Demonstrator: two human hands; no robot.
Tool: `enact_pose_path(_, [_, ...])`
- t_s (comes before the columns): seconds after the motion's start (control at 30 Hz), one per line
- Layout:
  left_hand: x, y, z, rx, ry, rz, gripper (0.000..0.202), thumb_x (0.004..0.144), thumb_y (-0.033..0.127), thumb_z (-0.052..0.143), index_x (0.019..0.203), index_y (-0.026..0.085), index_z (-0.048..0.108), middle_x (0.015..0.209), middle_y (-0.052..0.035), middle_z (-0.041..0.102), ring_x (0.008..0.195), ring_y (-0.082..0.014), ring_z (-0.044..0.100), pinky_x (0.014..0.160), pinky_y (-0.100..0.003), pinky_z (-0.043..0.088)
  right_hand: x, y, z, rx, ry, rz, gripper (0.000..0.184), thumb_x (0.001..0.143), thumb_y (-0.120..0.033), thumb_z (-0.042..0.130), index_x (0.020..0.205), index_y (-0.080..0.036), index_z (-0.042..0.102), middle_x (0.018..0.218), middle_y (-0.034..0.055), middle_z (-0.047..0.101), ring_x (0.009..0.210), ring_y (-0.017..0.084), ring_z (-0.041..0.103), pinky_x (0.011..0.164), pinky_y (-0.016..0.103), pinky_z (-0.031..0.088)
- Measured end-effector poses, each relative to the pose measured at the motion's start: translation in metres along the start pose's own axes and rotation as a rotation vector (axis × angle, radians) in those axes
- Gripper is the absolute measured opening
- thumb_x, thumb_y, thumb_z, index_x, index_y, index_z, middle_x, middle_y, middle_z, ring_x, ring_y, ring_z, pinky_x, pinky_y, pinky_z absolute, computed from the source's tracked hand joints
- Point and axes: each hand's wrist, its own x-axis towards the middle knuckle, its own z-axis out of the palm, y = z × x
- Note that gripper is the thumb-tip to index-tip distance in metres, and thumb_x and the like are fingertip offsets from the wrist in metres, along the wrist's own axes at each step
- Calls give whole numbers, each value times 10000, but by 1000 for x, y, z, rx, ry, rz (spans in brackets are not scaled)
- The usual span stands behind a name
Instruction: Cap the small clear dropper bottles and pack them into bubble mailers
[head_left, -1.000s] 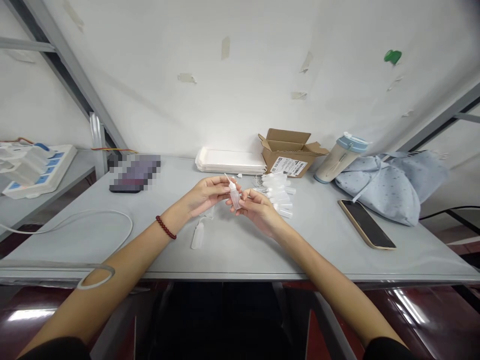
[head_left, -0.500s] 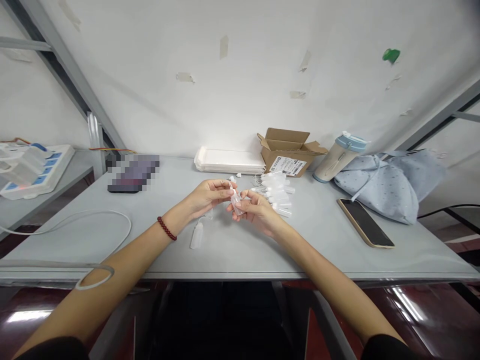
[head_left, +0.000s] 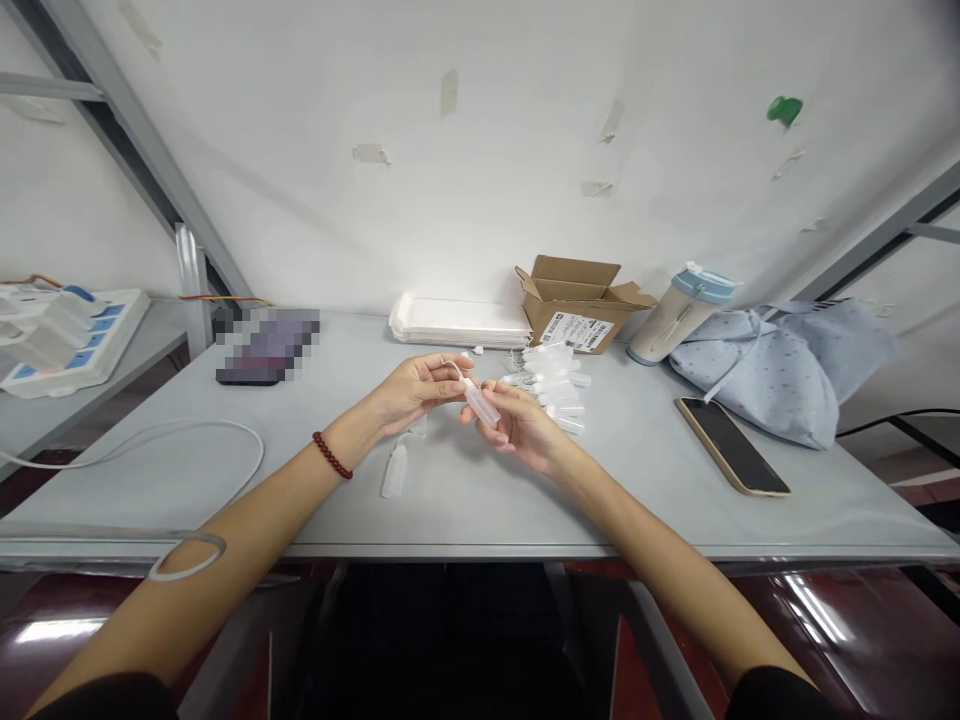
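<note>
Above the middle of the desk, my right hand point(head_left: 517, 425) is closed around the body of a small translucent squeeze bottle point(head_left: 484, 405). The bottle lies aslant, its neck pointing up and left. My left hand point(head_left: 421, 392) pinches at the neck end, where a thin white curved tip or tube arches from the fingers; its exact shape is partly hidden. Another small squeeze bottle point(head_left: 394, 470) lies on the desk below my left hand. Several more translucent bottles point(head_left: 555, 375) are heaped just beyond my right hand. A small white piece point(head_left: 478, 350) lies behind the hands.
At the back stand a stack of white flat packs point(head_left: 461, 322), an open cardboard box point(head_left: 576, 318) and a tumbler point(head_left: 679, 315). To the right are a blue cloth bag point(head_left: 757, 370) and a phone point(head_left: 731, 447). On the left, a white cable point(head_left: 259, 450) loops near my forearm.
The bottle has tipped from nearly upright to a stronger slant, its base swinging right. My right hand has shifted slightly right, and the curved white piece at the neck shows more clearly.
</note>
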Motion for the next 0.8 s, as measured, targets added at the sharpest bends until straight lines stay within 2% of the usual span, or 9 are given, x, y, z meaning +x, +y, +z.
enact_pose_path(0.07, [0,-2,1,20,25,-7,405,607,221,873,963,156,690,839,-32,724,767,-148,663,793,-319,509,0,-1,1,-59,31,17,326,785,-443,657,840,-223,423,748,28,708,357,55,374,347,198,161])
enact_pose_path(0.2, [1,-5,6,91,160,30,393,610,250,871,930,136,672,749,-27,713,725,-147,659,804,-337,502,1,1,0,-255,154,-3,408,733,-483,704,901,-233,429,760,4,708,396,61,413,375,194,216])
enact_pose_path(0.33, [0,-3,11,129,280,70,394,578,256,880,882,132,662,704,-6,689,682,-132,638,800,-339,497,4,9,-4,-575,344,-178,395,712,-453,716,916,-226,465,702,-20,685,464,85,456,445,218,335])
enact_pose_path(0.43, [-2,-1,12,119,289,66,406,572,250,880,892,136,657,698,-2,691,686,-133,643,820,-344,490,4,13,-6,-761,380,-283,322,772,-469,656,907,-210,521,739,6,703,504,99,496,517,249,394])
enact_pose_path(0.5, [-2,0,10,93,264,57,418,570,243,880,906,144,653,718,-10,707,717,-142,657,851,-349,481,3,12,-7,-759,360,-279,319,797,-484,628,916,-200,542,760,22,716,488,97,499,521,257,393])
enact_pose_path(0.67, [-2,1,4,60,191,14,453,579,212,877,963,170,641,824,-34,746,801,-159,681,920,-365,460,1,5,-6,-489,246,-143,381,737,-501,686,896,-174,571,764,40,721,436,78,477,468,247,350])
enact_pose_path(0.8, [-2,3,2,80,155,19,422,615,200,855,987,180,657,874,-42,746,872,-170,675,951,-373,445,1,3,-5,-437,237,-126,404,706,-498,720,897,-165,595,751,34,711,422,67,457,450,239,334])
